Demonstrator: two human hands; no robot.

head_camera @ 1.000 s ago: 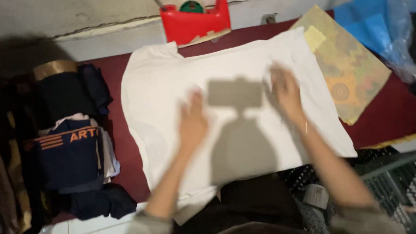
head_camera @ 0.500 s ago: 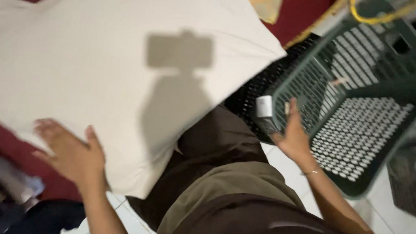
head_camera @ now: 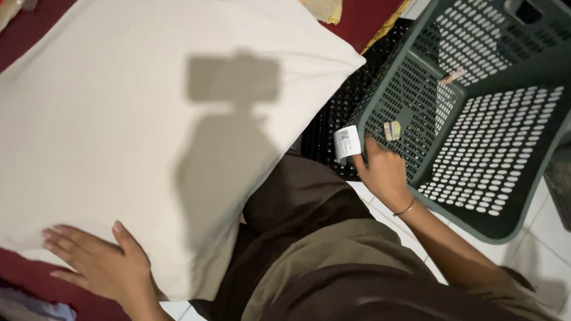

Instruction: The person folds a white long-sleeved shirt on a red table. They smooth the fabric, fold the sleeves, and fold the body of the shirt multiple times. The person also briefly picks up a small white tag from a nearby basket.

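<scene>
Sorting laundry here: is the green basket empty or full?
Empty as far as shows: the basket shows bare perforated walls and floor, no clothes. The right hand grips its rim.

one head view looks steeply down, close over white cloth and green basket

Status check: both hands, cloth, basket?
Left hand flat on white cloth, open. Right hand at green laundry basket rim, grip unclear. Basket looks empty; nothing in the way.
</scene>
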